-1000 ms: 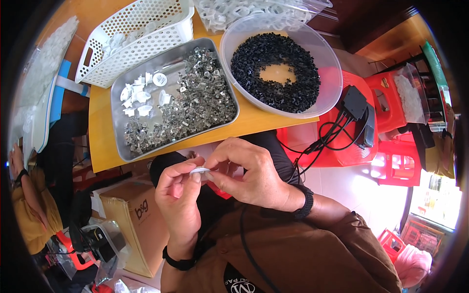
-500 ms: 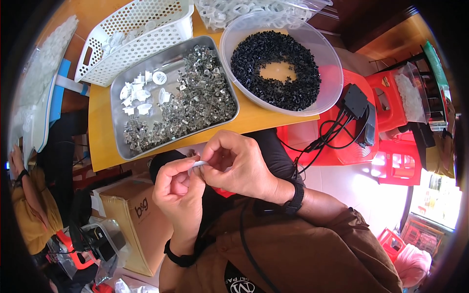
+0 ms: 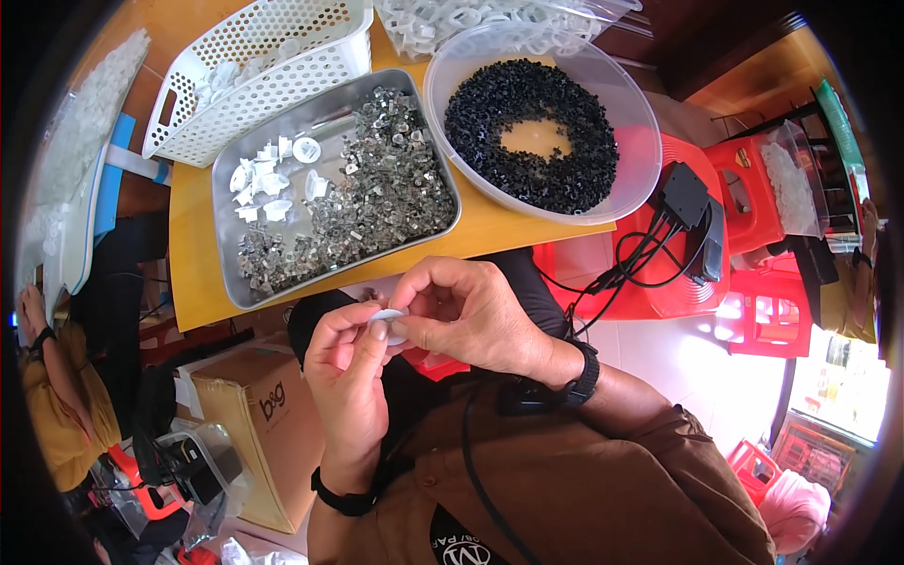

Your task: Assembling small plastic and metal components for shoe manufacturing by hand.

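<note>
My left hand (image 3: 351, 363) and my right hand (image 3: 476, 315) meet in front of my body, below the table's near edge. Between their fingertips is a small round white plastic piece (image 3: 384, 327), pinched from both sides; its underside is hidden by the fingers. Beyond the hands, a metal tray (image 3: 331, 280) rests on the table. Several white plastic pieces (image 3: 261, 179) lie in its left part. Small shiny metal parts (image 3: 391, 188) are heaped across its right side.
Right of the tray stands a clear round tub (image 3: 629, 169) holding small black parts (image 3: 471, 113). A white perforated basket (image 3: 254, 104) sits behind the tray. A red stool (image 3: 603, 292) carries a black box (image 3: 686, 196) with cables. A cardboard box (image 3: 273, 443) stands at lower left.
Both hands have shifted slightly, and the white piece has turned so that more of its flat round face shows. The tray and tub have stayed in place.
</note>
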